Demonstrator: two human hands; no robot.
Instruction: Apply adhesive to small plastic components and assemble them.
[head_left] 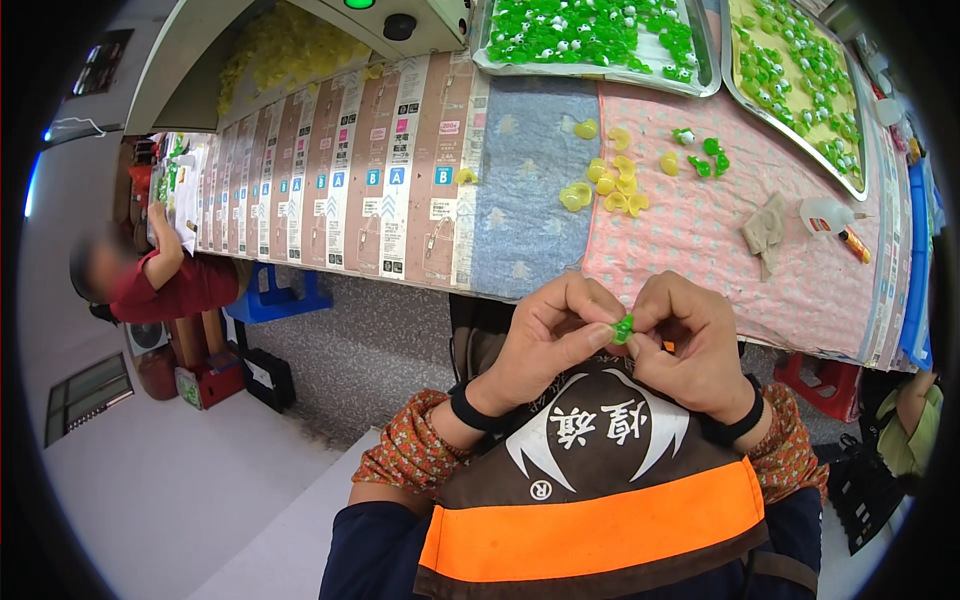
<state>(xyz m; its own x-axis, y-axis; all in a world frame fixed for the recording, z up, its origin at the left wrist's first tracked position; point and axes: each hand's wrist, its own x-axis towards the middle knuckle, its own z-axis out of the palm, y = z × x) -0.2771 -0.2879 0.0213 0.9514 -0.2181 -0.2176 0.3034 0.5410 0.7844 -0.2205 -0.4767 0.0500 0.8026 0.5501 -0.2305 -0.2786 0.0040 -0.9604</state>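
Close to the table's front edge, in front of my apron, both my hands are closed around a small green plastic piece (622,329). My left hand (563,335) pinches it from the left between thumb and fingertips, while my right hand (693,343) grips its other side. The fingertips hide part of it. Beyond my hands, several yellow cup-shaped plastic pieces (622,180) lie loose where a blue cloth (535,190) meets a pink cloth (690,255). To their right are a few loose green pieces (714,158), one with a white part.
Two metal trays (706,62) (800,128) of green-and-white pieces stand at the back. At right lie a crumpled rag (765,236), a white squeeze bottle (826,214) and an orange tube (854,246). A pale machine housing (185,70) shelters yellow pieces (290,45). A person (185,285) sits far left.
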